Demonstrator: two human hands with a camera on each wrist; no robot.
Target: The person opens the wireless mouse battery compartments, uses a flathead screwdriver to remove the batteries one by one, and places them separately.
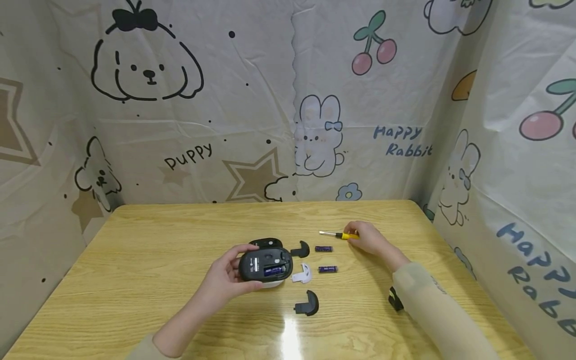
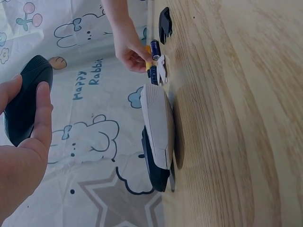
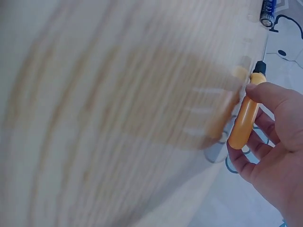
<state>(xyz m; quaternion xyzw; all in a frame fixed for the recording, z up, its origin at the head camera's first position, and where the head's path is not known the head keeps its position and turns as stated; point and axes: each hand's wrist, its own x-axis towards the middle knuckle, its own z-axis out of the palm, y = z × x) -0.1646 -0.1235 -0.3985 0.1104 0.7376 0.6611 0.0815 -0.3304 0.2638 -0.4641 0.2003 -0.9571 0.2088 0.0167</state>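
My left hand (image 1: 225, 272) holds a black computer mouse (image 1: 258, 267), underside up, above the table. A purple battery (image 1: 272, 271) shows in its open compartment. In the left wrist view, the thumb and fingers grip this mouse (image 2: 29, 101) by its sides. My right hand (image 1: 366, 237) pinches the yellow handle of a screwdriver (image 1: 350, 236) between thumb and fingers; its metal tip points left. The right wrist view shows the screwdriver handle (image 3: 245, 116) close to the tabletop; whether it touches cannot be told. Two purple batteries (image 1: 323, 248) lie left of the right hand.
A white mouse (image 2: 158, 125) and another black mouse (image 2: 150, 163) sit on the wooden table (image 1: 180, 225), partly hidden by the held mouse in the head view. Beside them lie a black cover (image 1: 304, 248), a white cover (image 1: 306, 273) and a larger-looking black cover (image 1: 311, 303). Patterned cloth hangs behind.
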